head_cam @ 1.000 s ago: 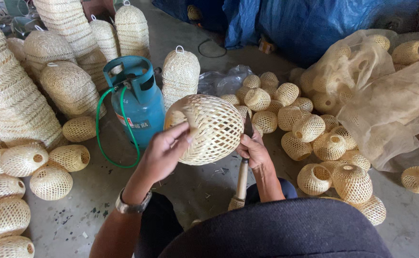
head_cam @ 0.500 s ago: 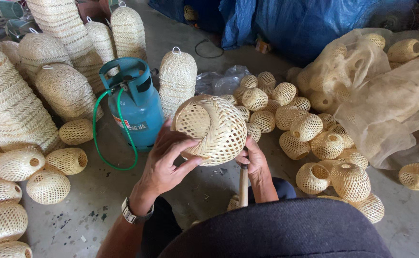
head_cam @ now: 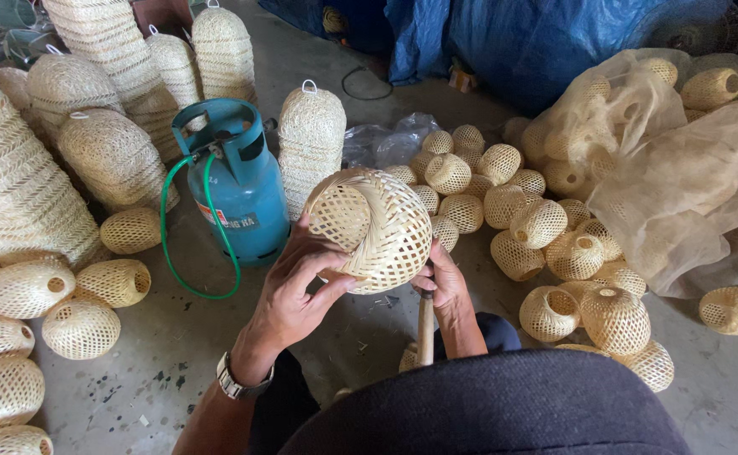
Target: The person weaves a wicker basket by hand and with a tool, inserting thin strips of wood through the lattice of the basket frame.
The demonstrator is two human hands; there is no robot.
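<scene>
Lying at far right: translucent plastic bag (head_cam: pixel 689 177) w/ small woven baskets inside. Standing upright on concrete floor (head_cam: pixel 175 354), left of centre: teal gas cylinder (head_cam: pixel 234 181) w/ green hose. Being held above floor at centre: woven lampshade (head_cam: pixel 373 226), opening tilted up-left. Gripping its left side, fingers curled: left hand (head_cam: pixel 297 291). Supporting its lower right edge, fingers closed on it: right hand (head_cam: pixel 445 282), wooden stick (head_cam: pixel 425 329) just below.
</scene>
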